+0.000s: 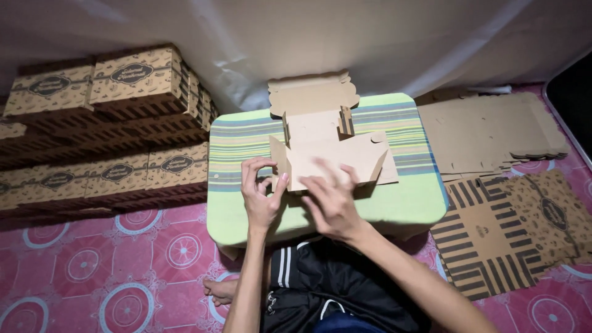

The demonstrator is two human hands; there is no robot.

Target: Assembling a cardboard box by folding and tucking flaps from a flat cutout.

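We grip the half-folded cardboard box (327, 151) on the green worktop (407, 203): left hand (262, 197) pinches a flap, right hand (333, 200) presses open | finished boxes (105, 123) stacked left | flat blanks (493, 132) right | near edge free.

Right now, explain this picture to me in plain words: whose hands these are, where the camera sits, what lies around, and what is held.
There is one picture, from a camera worn on a person's head, looking down. No machine: just two bare hands. The left hand pinches a side flap of a half-folded brown cardboard box; the right hand presses on its near edge. The box lies on a small table with a green striped top. Finished boxes are stacked at the left; flat unfolded sheets lie on the pink patterned floor at the right.
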